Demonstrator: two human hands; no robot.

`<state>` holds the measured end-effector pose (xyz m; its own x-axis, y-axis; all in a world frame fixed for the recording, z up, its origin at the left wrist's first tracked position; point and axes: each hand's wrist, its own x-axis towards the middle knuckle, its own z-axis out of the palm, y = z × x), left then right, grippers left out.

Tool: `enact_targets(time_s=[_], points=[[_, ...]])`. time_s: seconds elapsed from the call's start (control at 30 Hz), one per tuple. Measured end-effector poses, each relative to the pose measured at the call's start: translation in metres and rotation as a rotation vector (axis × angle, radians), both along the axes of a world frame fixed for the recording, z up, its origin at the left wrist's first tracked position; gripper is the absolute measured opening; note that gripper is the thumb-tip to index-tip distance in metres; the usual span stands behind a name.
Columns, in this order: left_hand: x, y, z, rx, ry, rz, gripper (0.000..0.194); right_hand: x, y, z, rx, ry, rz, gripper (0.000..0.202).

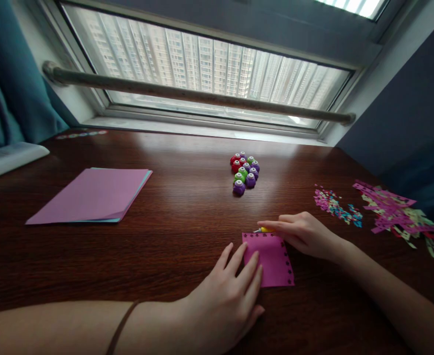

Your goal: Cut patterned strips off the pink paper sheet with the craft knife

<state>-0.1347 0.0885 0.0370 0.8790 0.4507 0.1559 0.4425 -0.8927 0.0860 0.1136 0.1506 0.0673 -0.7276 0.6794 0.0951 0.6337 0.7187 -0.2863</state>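
On the counter (187,212), the left hand (226,298) lies flat on a pink sheet (274,261) punched along its far and right edges; the right hand (300,231) pinches a yellow punch (264,230).

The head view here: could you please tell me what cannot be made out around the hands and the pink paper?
- Yellow tool: head view, mostly hidden under the right hand; its type is unclear.
- Pink paper: near-left corner covered by the left hand.
- Punched shapes along its edges: too small to identify.
- Paper scraps: blurred, no shapes readable.
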Motion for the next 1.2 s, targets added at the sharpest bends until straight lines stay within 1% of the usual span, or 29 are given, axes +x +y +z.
enact_targets(time_s=[0.07, 0.17, 0.37, 0.77, 0.9, 1.03, 1.2], points=[[-0.0003, 0.0003, 0.002, -0.021, 0.008, -0.007, 0.046, 0.0046, -0.0028, -0.0056, 0.013, -0.05, 0.001, 0.036], [-0.0005, 0.0006, 0.0043, -0.04, 0.01, -0.014, 0.046, 0.008, -0.0066, -0.0091, 0.003, -0.098, 0.003, 0.037], [0.0001, 0.0016, 0.0054, -0.042, 0.01, -0.028, 0.046, 0.0067, -0.0061, -0.0092, -0.018, -0.144, -0.001, 0.039], [0.0011, 0.0012, 0.0069, -0.048, 0.005, -0.017, 0.044, 0.0054, -0.0074, -0.0112, 0.06, -0.184, 0.016, 0.038], [0.0011, 0.0014, 0.0065, -0.025, -0.027, 0.002, 0.042, 0.0048, -0.0079, -0.0116, 0.044, -0.194, 0.004, 0.038], [0.001, 0.0011, 0.0073, -0.04, -0.027, 0.014, 0.04, 0.0041, -0.0079, -0.0106, -0.003, -0.183, 0.002, 0.038], [0.0017, 0.0013, 0.0077, -0.025, -0.01, 0.001, 0.037, 0.0039, -0.007, -0.0089, -0.048, -0.169, -0.005, 0.036]])
